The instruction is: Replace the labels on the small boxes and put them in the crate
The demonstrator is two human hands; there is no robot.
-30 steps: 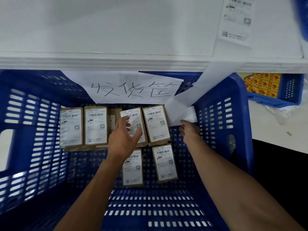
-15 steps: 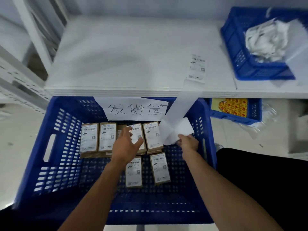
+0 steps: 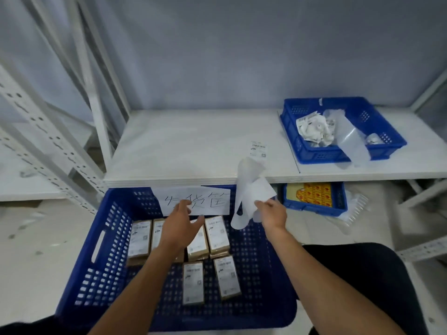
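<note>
Several labelled small boxes (image 3: 219, 234) lie flat in the blue crate (image 3: 108, 238), and both hands have just lifted clear, left hand (image 3: 180, 223) open and spread, right hand (image 3: 271, 213) pinching the backing strip (image 3: 249, 189), so this placement looks finished.

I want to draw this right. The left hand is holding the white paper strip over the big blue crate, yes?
No, the right hand holds the white paper strip over the big blue crate. The head view shows the left hand open, holding nothing, above the labelled boxes.
</note>
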